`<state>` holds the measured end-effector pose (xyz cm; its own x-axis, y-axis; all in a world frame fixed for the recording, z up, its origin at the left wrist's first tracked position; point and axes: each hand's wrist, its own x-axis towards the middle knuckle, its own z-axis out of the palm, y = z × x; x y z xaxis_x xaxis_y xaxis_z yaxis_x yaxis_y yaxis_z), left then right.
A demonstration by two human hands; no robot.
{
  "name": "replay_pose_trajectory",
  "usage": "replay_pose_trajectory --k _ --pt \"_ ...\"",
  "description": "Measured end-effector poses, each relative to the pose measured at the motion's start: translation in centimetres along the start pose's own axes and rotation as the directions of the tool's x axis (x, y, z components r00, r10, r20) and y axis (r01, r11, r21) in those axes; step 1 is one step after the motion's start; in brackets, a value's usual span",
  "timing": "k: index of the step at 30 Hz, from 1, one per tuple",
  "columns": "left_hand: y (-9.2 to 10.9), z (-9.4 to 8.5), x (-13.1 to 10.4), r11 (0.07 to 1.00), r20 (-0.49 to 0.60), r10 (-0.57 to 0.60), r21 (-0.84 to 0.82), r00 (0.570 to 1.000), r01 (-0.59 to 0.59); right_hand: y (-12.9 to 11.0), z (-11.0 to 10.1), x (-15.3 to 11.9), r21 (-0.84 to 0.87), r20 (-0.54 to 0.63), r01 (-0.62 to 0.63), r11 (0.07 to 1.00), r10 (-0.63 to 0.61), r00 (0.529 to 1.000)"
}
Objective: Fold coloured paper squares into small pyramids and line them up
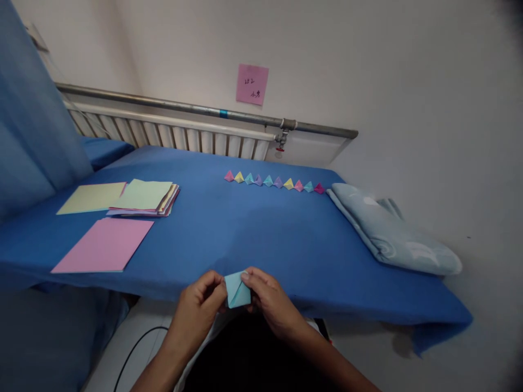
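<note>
A small folded light-blue paper is held up in front of the table's near edge, with a diagonal fold line across its face. My left hand pinches its left edge, fingers curled. On the other side, my right hand grips the paper's right side, with the thumb on the upper right corner and the fingers behind it. Farther back on the blue cloth, a row of several small folded paper pieces in pink, yellow, blue and purple runs left to right.
Pink sheets, yellow sheets and a mixed paper stack lie at the left. A folded light-blue blanket rests at the right. Behind the table are a radiator and a metal pipe; a blue curtain hangs left.
</note>
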<state>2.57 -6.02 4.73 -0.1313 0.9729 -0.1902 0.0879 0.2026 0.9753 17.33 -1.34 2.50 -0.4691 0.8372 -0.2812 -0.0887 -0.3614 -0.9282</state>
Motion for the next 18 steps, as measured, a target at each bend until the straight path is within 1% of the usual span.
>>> replay_pose_trajectory --k 3,5,6,8,11,15,18 --pt "-0.03 0.20 0.06 0.994 -0.033 -0.017 -0.111 0.999 0.013 -0.03 0.03 -0.04 0.036 -0.014 0.000 0.999 0.000 1.000" --pt "-0.11 0.27 0.05 0.982 -0.061 -0.018 -0.187 0.998 0.007 -0.12 0.12 -0.08 0.080 -0.040 0.012 0.997 -0.009 0.999" --pt "-0.15 0.24 0.00 0.979 -0.058 -0.014 -0.203 0.998 0.002 -0.18 0.18 -0.09 0.099 -0.057 0.020 0.995 -0.014 0.998" --pt "-0.17 0.09 -0.17 0.978 -0.028 -0.013 -0.209 1.000 0.006 -0.28 0.28 -0.11 0.122 -0.094 0.037 0.992 -0.025 0.995" --pt "-0.02 -0.19 -0.48 0.983 0.023 -0.045 -0.176 0.999 0.048 -0.29 0.32 -0.08 0.115 -0.141 0.067 0.991 -0.050 0.989" --pt "0.34 -0.18 -0.53 0.991 0.008 -0.064 -0.117 0.998 0.064 -0.20 0.23 -0.04 0.053 -0.142 0.094 0.994 -0.086 0.986" --pt "0.41 -0.01 -0.30 0.986 0.015 -0.090 -0.143 0.996 0.092 -0.16 0.17 -0.05 0.022 -0.137 0.111 0.994 -0.107 0.985"
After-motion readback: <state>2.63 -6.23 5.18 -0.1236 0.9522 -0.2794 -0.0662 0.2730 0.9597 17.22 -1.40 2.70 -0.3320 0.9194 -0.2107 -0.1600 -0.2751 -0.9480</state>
